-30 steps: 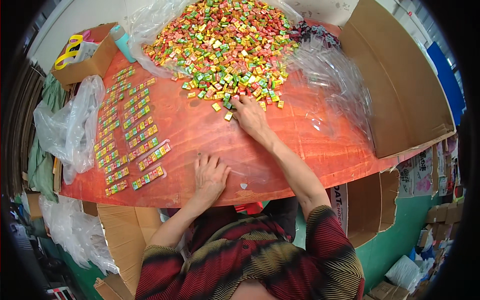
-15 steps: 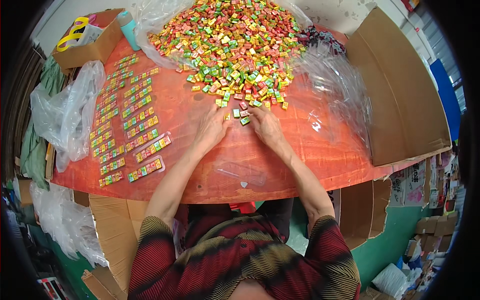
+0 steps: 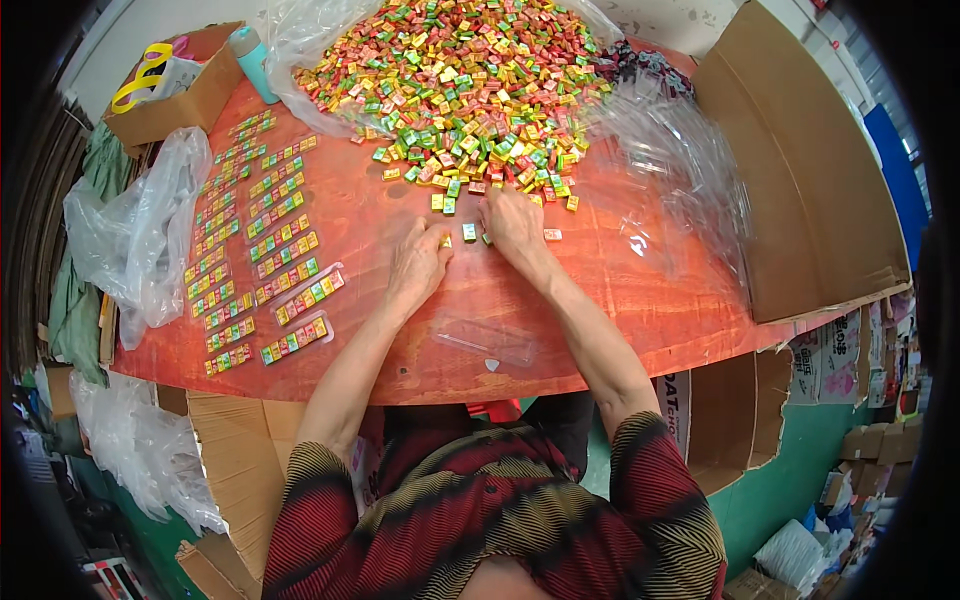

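A heap of small red, yellow and green box-shaped pieces [image 3: 470, 90] lies on the far middle of the red table. My left hand [image 3: 418, 262] is at the near side of the heap, its thumb and finger closed on a small yellow piece [image 3: 445, 241]. My right hand [image 3: 517, 230] reaches to the heap's near edge with its fingers bent down and together; what they grip is hidden. Between the hands lies a single green-and-white piece [image 3: 469, 233]. A pink-red piece [image 3: 552, 235] rests just right of my right hand. Nearer me is a clear plastic tray [image 3: 485, 341].
Rows of pieces in clear trays [image 3: 287, 253] cover the left of the table [image 3: 400, 370]. Clear plastic packaging [image 3: 680, 190] and a tall cardboard box [image 3: 800, 170] stand at the right. At the far left are a turquoise bottle [image 3: 252, 62], an open carton [image 3: 190, 105] and a plastic bag [image 3: 140, 220].
My right hand has moved slightly left and farther in to the heap's edge. My left hand has drawn back a little toward me. The pink-red piece now shows right of my right hand.
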Available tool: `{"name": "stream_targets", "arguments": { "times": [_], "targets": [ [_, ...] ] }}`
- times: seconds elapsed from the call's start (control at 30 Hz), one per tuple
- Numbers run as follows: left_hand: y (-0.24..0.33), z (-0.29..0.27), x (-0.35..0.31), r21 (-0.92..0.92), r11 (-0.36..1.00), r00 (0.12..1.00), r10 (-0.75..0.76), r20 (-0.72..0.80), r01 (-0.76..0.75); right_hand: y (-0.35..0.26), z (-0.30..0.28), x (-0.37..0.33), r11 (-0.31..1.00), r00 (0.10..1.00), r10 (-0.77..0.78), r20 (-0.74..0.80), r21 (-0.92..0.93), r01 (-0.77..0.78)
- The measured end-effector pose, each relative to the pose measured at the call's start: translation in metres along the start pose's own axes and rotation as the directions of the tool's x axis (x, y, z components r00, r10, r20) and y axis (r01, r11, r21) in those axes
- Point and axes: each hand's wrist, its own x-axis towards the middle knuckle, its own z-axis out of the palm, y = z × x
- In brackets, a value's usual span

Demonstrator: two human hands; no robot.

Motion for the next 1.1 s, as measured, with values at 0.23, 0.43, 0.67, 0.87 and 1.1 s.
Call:
{"name": "stream_targets", "arguments": {
  "times": [0.23, 0.43, 0.67, 0.87, 1.1],
  "targets": [
    [-0.01, -0.006, -0.008, 0.018, 0.998, 0.999, -0.053, 0.009, 0.053, -0.014, 0.011, 0.019, 0.997, 1.0, -0.007, 0.026, -0.083, 0.01],
    [-0.013, -0.009, -0.008, 0.017, 1.0, 0.999, -0.026, -0.019, 0.026, -0.051, 0.014, -0.011, 0.994, 0.989, -0.008, 0.147, 0.105, -0.007],
    [-0.009, -0.011, -0.007, 0.033, 0.999, 0.999, -0.025, 0.033, 0.024, -0.018, -0.011, -0.027, 0.994, 0.995, 0.056, 0.08, 0.091, -0.063],
    [0.001, -0.008, 0.003, 0.003, 1.0, 0.999, 0.006, 0.05, -0.007, 0.002, -0.01, -0.027, 0.995, 0.991, 0.068, 0.116, 0.066, -0.076],
    [-0.001, 0.002, 0.009, 0.01, 1.0, 0.999, -0.018, 0.047, 0.018, 0.006, -0.004, -0.027, 0.994, 0.993, 0.037, 0.109, 0.094, -0.047]
  ]
}}
